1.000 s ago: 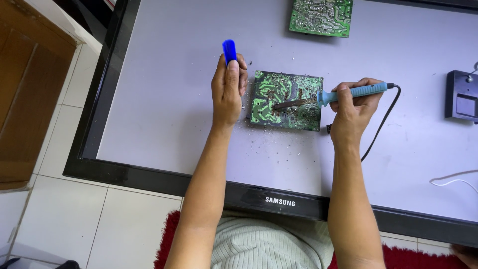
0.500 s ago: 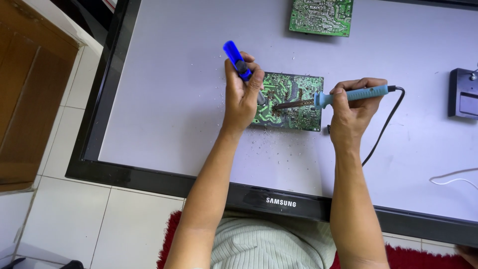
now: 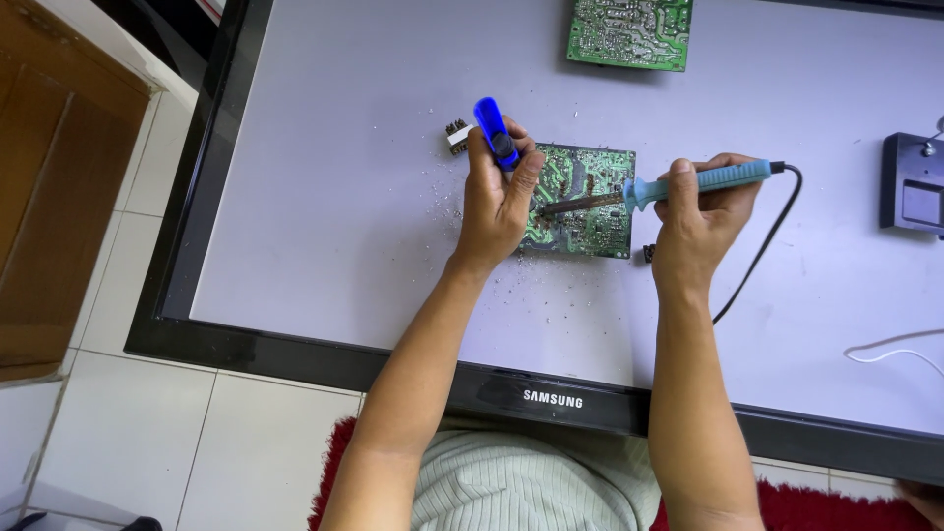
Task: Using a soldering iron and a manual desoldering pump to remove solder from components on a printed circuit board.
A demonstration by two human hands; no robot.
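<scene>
- Left hand [image 3: 500, 192] grips a blue desoldering pump [image 3: 495, 131] over the green circuit board's [image 3: 582, 202] left edge.
- Right hand [image 3: 700, 211] clasps a soldering iron [image 3: 688, 182], tip on the board.
- Board lies flat on the white surface [image 3: 324, 177].

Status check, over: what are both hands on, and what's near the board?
Left hand grips blue pump tool. Right hand holds soldering iron, tip on circuit board. Small loose part beside board, cord trailing right.

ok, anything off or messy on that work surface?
Yes: grey specks and crumbs lie scattered on the white panel around the green circuit board under both hands. A small loose component also sits apart, beside the left hand.
</scene>
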